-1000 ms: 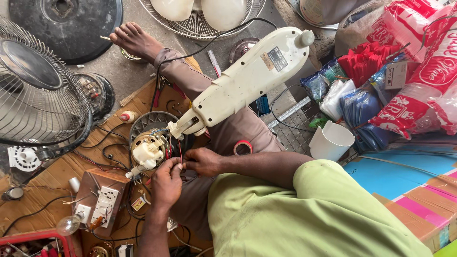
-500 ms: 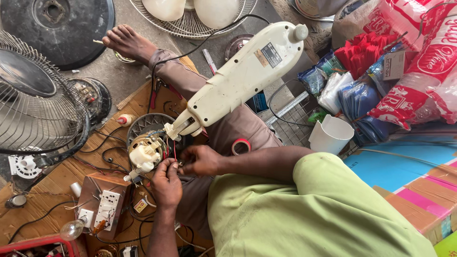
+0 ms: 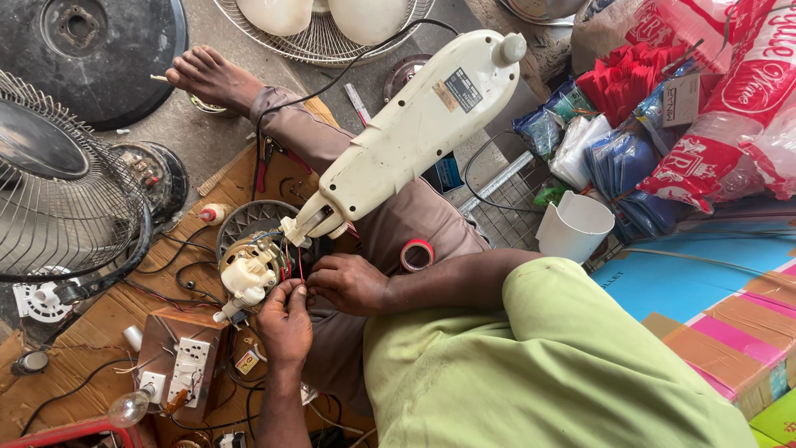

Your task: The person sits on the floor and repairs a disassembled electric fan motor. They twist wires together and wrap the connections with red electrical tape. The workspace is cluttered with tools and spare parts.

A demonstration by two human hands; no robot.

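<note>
Still both hands [image 3: 319, 303] pinch the motor's wires [image 3: 292, 264] — barely shifted.

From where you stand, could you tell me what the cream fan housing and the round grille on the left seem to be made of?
The cream fan housing looks like moulded plastic: smooth, matte, scuffed. The round grille appears to be thin metal wire, greyish and dull.

White cup [image 3: 574, 226], red tape roll [image 3: 417, 255]

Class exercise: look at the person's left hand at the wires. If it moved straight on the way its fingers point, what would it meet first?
Probably the cream fan motor: the left hand points up-left at the red wires, with the motor just beyond.
</note>
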